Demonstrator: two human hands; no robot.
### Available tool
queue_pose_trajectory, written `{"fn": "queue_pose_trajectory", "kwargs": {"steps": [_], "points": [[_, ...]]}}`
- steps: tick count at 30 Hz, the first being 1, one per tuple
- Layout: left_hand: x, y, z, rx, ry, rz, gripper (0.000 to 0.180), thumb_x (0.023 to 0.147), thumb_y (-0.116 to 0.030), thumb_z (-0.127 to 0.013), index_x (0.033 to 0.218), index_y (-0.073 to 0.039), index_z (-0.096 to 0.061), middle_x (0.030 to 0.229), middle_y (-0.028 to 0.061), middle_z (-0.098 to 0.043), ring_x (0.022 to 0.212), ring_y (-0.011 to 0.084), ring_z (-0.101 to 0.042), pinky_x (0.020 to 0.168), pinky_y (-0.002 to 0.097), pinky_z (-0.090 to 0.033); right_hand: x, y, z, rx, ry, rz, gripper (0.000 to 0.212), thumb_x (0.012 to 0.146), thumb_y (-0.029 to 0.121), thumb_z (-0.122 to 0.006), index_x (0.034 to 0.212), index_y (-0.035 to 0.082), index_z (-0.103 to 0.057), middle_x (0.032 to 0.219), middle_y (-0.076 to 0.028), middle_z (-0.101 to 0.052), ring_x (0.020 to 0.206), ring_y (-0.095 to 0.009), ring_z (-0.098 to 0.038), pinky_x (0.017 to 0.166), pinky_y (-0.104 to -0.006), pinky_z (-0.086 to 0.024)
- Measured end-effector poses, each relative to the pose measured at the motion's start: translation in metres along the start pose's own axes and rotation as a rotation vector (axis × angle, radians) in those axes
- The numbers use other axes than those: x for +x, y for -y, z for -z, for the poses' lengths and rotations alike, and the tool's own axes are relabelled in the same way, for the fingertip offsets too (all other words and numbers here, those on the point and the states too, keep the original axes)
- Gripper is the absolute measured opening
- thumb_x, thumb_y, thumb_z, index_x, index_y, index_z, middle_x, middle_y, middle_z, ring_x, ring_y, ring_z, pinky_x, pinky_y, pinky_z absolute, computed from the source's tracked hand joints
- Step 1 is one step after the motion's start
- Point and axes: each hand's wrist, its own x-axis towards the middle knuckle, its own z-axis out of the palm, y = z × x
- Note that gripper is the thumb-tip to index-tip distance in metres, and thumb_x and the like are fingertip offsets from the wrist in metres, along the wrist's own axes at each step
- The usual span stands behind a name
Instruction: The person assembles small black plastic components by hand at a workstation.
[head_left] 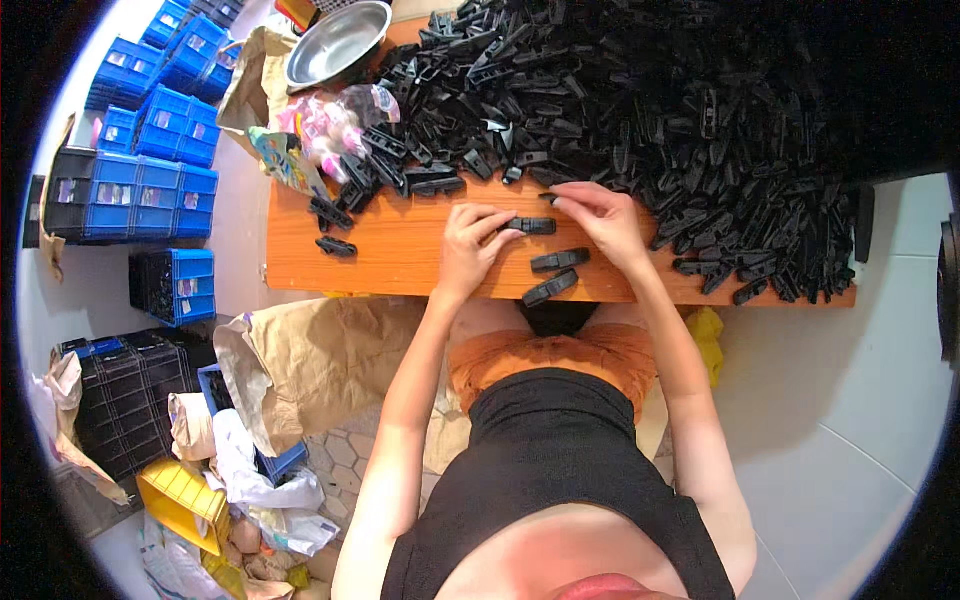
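My left hand point(468, 243) is closed around one end of an oblong black plastic piece point(533, 226), holding it low over the orange-brown tabletop. Just to its right, my right hand point(610, 224) pinches thumb and forefinger together above the piece's far end. A small dark bit shows at those fingertips, too small to name. Between my wrists, close to the table's front edge, lie two similar black plastic pieces point(556, 275), one slightly tilted to the other.
A large heap of black plastic pieces point(600, 110) covers the table's back and right. At the back left are a metal bowl point(340, 45) and a pink-and-white plastic bag point(330, 130). Brown paper point(320, 360) hangs by the front edge. Blue crates point(150, 195) stand leftward.
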Motion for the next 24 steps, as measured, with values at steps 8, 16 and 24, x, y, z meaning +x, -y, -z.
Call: {"fn": "queue_pose_trajectory", "kwargs": {"steps": [8,16,24], "points": [[-0.011,-0.007,-0.001,-0.034,0.005,0.066,0.027,0.068,-0.01,-0.077,0.095,-0.008,-0.074,0.085,0.0066,-0.066,0.086,0.0238,-0.058,0.076,0.034,-0.048,-0.016,0.0,0.001,-0.492,0.145,0.326,0.03,0.074,-0.002,-0.071,0.104,0.002,-0.068,0.099,-0.011,-0.065,0.086,-0.024,-0.065,0.071,-0.0313,-0.052],[-0.008,-0.003,0.001,-0.031,0.01,0.037,0.028,0.067,-0.008,-0.078,0.094,-0.008,-0.074,0.08,0.0064,-0.065,0.081,0.0228,-0.059,0.073,0.0337,-0.048,-0.012,-0.003,-0.001,-0.58,0.148,0.388,0.03,0.071,-0.002,-0.073,0.101,0.002,-0.07,0.091,-0.011,-0.067,0.083,-0.023,-0.065,0.071,-0.0311,-0.052],[-0.01,-0.003,-0.004,-0.041,0.013,0.04,0.029,0.066,-0.009,-0.079,0.094,-0.007,-0.073,0.084,0.0077,-0.065,0.086,0.0241,-0.061,0.076,0.0329,-0.049,-0.002,0.011,-0.014,-0.678,0.152,0.493,0.017,0.074,0.007,-0.072,0.091,0.005,-0.07,0.086,-0.011,-0.066,0.082,-0.029,-0.063,0.073,-0.0366,-0.051]]}}
